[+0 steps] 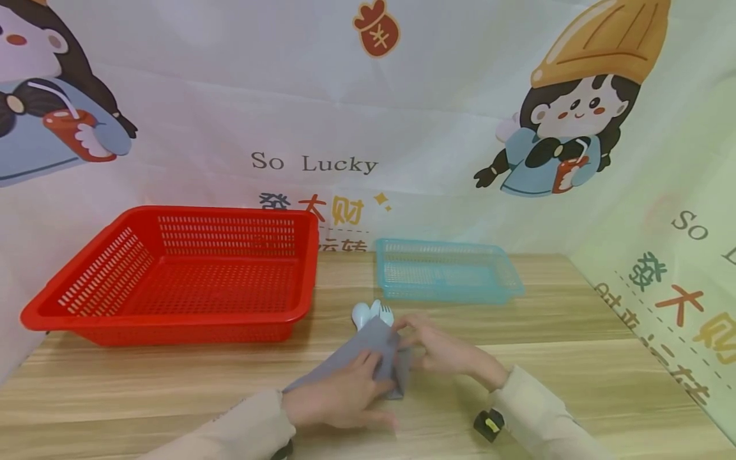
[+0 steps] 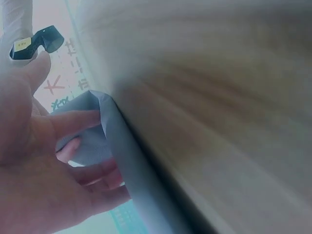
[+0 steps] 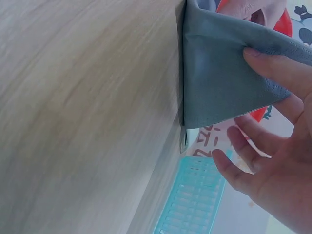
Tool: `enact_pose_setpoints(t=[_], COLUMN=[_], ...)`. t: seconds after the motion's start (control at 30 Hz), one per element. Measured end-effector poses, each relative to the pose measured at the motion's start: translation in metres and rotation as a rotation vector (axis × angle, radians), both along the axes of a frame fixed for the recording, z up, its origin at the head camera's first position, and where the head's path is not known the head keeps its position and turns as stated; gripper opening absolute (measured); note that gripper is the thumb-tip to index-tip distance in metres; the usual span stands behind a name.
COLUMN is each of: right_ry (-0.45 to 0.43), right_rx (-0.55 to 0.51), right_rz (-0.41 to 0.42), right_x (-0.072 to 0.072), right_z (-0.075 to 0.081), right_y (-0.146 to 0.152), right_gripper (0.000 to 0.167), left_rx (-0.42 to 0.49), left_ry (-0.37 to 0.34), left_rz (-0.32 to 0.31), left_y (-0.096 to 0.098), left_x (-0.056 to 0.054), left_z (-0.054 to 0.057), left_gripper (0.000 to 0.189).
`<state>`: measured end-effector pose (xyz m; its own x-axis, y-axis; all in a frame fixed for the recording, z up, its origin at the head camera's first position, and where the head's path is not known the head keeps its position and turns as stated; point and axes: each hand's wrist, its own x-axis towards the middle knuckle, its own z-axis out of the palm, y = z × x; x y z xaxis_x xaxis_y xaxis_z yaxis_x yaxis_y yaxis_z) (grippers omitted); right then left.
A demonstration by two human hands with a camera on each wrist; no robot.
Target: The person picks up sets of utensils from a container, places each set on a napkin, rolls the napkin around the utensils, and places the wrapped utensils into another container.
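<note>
A grey cloth napkin [image 1: 330, 367] lies folded around light blue cutlery. The heads of a spoon [image 1: 360, 314] and a fork [image 1: 386, 314] stick out at its far end, with part of another piece between them. My left hand [image 1: 339, 395] rests on the napkin with its fingers extended against the fold. At the napkin's right side, my right hand [image 1: 439, 348] pinches a raised flap [image 3: 222, 73] between thumb and index finger; its other fingers are spread apart from the cloth. The cutlery handles are hidden under the cloth.
A large red basket [image 1: 190, 317] stands at the back left of the wooden table [image 1: 546, 358]. A shallow light blue basket [image 1: 445, 294] sits at the back, right of centre. Printed cloth [image 1: 448, 83] hangs behind the table and along its right side.
</note>
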<state>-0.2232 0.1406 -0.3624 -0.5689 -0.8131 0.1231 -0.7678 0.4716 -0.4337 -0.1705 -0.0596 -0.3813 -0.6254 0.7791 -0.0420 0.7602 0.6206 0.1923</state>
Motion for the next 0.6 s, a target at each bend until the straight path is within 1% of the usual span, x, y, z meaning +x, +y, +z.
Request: enact_pose_setpoints(t=[0.13,0.17,0.2,0.3,0.4,0.57,0.6], right_ry=[0.016,0.012,0.010,-0.015,-0.024,-0.016,-0.020], right_rx=[0.029,0.028,0.025,0.019,0.018,0.039,0.046], right_rz=[0.011,0.014,0.020,0.027,0.031,0.024,0.019], right_x=[-0.001,-0.001,-0.002,-0.002,-0.003,-0.003,-0.003], right_z=[0.001,0.000,0.000,0.001,0.001,0.002,0.002], right_y=[-0.003,-0.004,-0.005,-0.008,-0.010,-0.014,-0.015], right_gripper=[0.024,0.024,0.024,0.027,0.025,0.019,0.019], left_rx=[0.029,0.046,0.070,0.164,0.228,0.244,0.253], left_ry=[0.027,0.049,0.067,0.095,0.085,0.029,0.009], left_rz=[-0.033,-0.041,-0.048,-0.062,-0.061,-0.027,-0.023], left_y=[-0.003,-0.004,-0.005,-0.008,-0.010,-0.012,-0.013], left_x=[-0.005,-0.007,-0.009,-0.013,-0.017,-0.019,-0.020], left_z=[0.000,0.000,-0.001,-0.002,-0.002,-0.002,-0.002], left_gripper=[0.050,0.047,0.041,0.023,0.013,0.017,0.018])
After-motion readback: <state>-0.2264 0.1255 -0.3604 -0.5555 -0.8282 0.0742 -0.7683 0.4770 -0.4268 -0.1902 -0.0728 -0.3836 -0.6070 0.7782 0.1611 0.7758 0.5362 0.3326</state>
